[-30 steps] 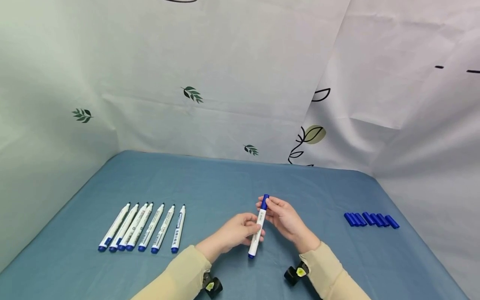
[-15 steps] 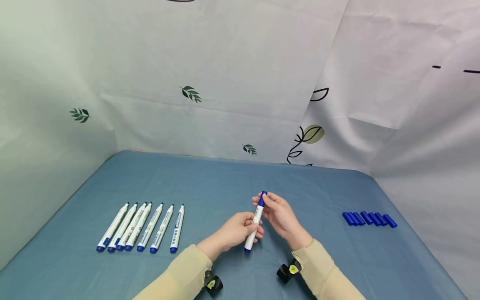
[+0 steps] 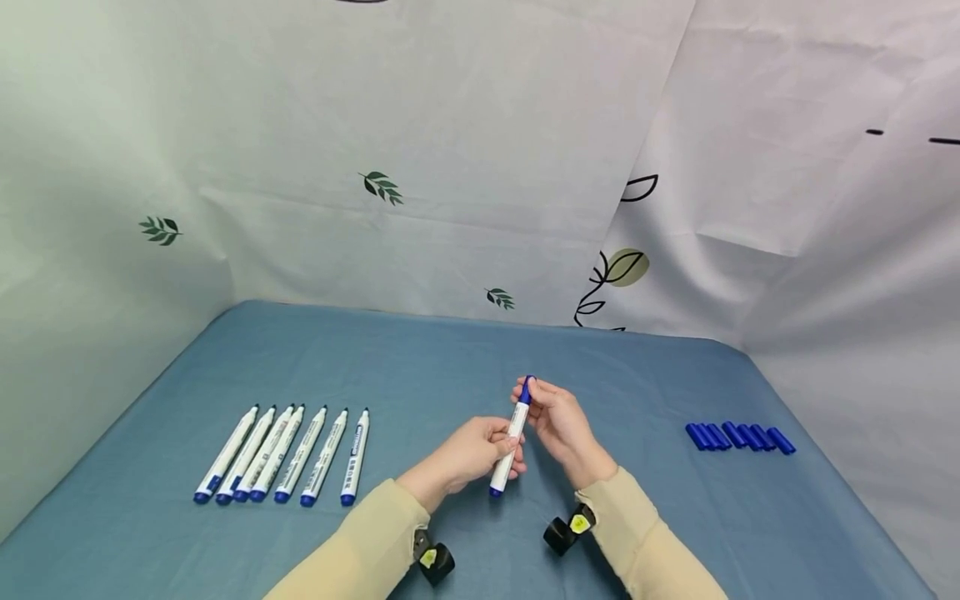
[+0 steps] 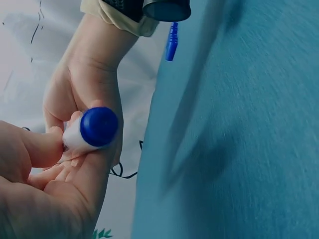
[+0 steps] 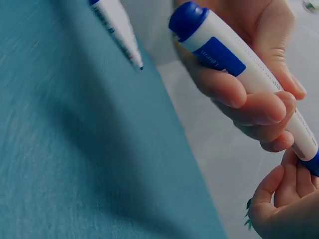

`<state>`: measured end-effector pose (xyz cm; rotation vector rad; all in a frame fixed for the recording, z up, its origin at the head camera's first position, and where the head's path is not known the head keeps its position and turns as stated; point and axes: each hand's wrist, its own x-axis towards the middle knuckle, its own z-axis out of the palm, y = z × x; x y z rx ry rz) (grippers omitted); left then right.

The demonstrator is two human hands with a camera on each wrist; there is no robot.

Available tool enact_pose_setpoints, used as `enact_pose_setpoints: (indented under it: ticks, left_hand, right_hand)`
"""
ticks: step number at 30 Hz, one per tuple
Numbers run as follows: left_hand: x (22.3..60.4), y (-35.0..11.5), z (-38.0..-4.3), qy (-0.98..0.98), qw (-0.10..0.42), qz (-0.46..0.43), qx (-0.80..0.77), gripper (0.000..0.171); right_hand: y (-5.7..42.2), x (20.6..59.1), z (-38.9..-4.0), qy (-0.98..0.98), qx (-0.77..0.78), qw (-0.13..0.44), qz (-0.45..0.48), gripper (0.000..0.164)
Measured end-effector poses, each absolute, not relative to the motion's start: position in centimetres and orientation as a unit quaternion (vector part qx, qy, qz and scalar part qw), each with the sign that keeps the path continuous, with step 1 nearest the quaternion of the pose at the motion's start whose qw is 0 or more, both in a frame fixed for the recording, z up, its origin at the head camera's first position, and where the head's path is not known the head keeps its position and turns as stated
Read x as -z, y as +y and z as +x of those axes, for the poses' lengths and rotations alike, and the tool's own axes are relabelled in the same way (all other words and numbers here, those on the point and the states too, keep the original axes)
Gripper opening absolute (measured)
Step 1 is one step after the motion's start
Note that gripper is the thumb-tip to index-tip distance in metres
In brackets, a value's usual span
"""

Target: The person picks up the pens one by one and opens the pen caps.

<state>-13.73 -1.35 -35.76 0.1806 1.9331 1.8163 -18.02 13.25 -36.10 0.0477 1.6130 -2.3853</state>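
Observation:
Over the middle of the table, both hands hold one white marker [image 3: 514, 435] with a blue cap [image 3: 526, 392], tilted so its capped end points away from me. My left hand [image 3: 468, 454] grips the white barrel between thumb and fingers. At the far end my right hand [image 3: 566, 429] pinches the blue cap. Close up in the left wrist view is the marker's round blue base [image 4: 99, 126]. The right wrist view shows a blue label [image 5: 218, 56] on the barrel, with the right fingers [image 5: 286, 191] at the cap, which is partly cut off by the frame.
Several uncapped white markers [image 3: 300, 455] lie side by side on the left of the blue table [image 3: 420, 358], tips pointing away. On the right, several loose blue caps [image 3: 738, 437] lie in a row. A pale patterned cloth [image 3: 300, 250] stands behind the table.
Both hands have shifted slightly up in the head view with the marker, and the right forearm has come a little to the left. The rows of markers and caps stay as they were.

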Motion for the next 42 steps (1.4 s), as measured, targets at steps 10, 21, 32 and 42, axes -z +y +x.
enact_pose_setpoints:
  ticks: [10, 21, 32, 42]
  left_hand:
    - [35.3, -1.4, -14.5, 0.704, 0.253, 0.045, -0.662, 0.023]
    - [34.4, -1.3, -15.0, 0.711, 0.255, 0.046, -0.654, 0.025]
    - [33.8, -1.6, -16.2, 0.707, 0.276, 0.028, -0.650, 0.029]
    - [32.7, -1.6, -17.1, 0.715, 0.267, 0.011, -0.646, 0.029]
  right_hand:
    - [12.9, 36.1, -18.8, 0.561, 0.821, 0.106, 0.030, 0.024]
    - [12.9, 35.5, -19.1, 0.542, 0.834, 0.094, 0.038, 0.030]
    - [12.6, 34.5, -19.9, 0.504, 0.851, 0.127, 0.071, 0.030]
    - [12.1, 33.1, -21.2, 0.485, 0.859, 0.140, 0.085, 0.025]
